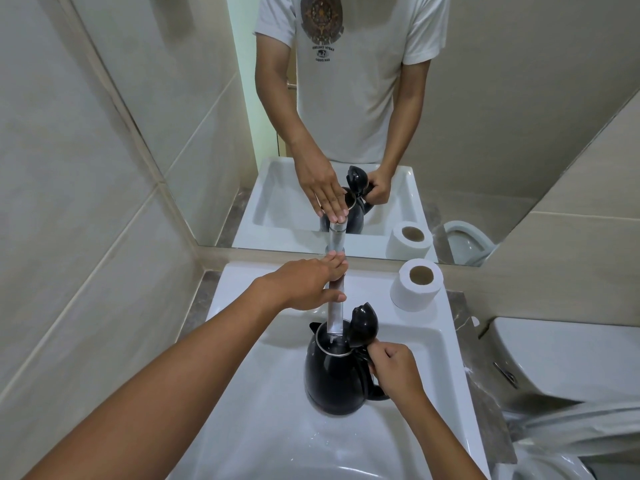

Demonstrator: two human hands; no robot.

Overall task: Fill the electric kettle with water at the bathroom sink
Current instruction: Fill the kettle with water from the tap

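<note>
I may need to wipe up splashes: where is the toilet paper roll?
In the head view, the white toilet paper roll stands upright on the white sink's back right corner, right of the chrome faucet, just below the mirror.

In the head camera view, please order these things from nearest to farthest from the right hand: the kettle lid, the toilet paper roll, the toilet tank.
Measured from the right hand, which grips the kettle handle:
1. Kettle lid: flipped open, just above the hand, close to its knuckles.
2. Toilet paper roll: standing on the sink's back right corner, farther up.
3. Toilet tank: off to the right, past the sink edge.
</note>
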